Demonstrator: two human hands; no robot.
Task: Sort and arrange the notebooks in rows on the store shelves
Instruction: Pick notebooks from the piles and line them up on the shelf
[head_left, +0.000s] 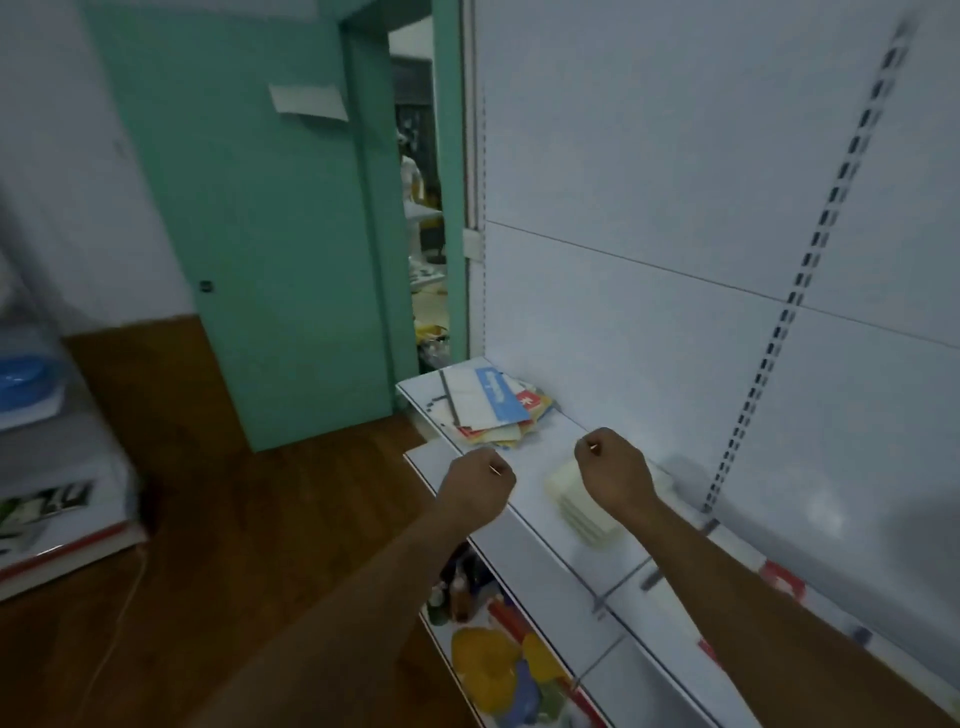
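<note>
A white store shelf runs from the lower right to the far left. At its far end lies a loose pile of notebooks, the top one white with a blue band. A neat stack of pale yellow notebooks lies nearer, partly hidden under my right hand. That hand is curled into a fist above the stack and holds nothing I can see. My left hand is also a fist, held over the shelf's front edge, apart from both piles.
A lower shelf holds colourful items. Red-and-white notebooks lie behind my right forearm. The white back panel has a slotted upright. A green door and wooden floor are to the left, another shelf unit at far left.
</note>
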